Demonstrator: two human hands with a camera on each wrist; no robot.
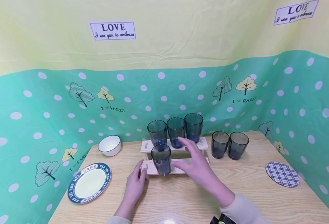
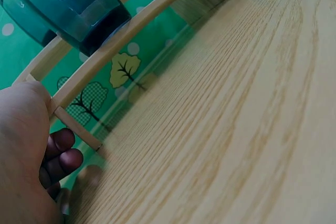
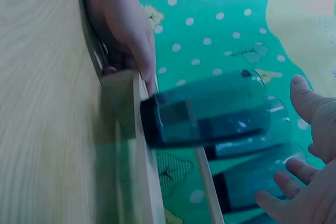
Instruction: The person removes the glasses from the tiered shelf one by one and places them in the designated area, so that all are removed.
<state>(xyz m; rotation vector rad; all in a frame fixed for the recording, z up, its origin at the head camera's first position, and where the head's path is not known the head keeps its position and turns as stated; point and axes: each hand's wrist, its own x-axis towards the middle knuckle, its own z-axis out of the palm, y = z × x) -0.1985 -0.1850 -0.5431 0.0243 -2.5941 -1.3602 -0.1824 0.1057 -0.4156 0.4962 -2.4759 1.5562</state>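
A two-step wooden rack (image 1: 178, 170) stands on the table with several dark tinted glasses on it. One glass (image 1: 161, 161) stands upright at the left of the lower step. My left hand (image 1: 134, 185) grips the rack's left end, with the thumb at the top edge and fingers curled beside the leg, as the left wrist view shows. Just right of the lower glass, my right hand (image 1: 199, 166) hovers with thumb and fingers spread, holding nothing. In the right wrist view its fingers (image 3: 299, 177) are apart from the glass rim. Three glasses (image 1: 176, 132) line the upper step.
Two more tinted glasses (image 1: 238, 146) stand on the table (image 1: 254, 193) right of the rack. A round checked coaster (image 1: 282, 174) lies farther right. At the left are a white bowl (image 1: 109, 145) and a blue-rimmed plate (image 1: 74, 189). A polka-dot cloth (image 1: 136, 93) hangs behind.
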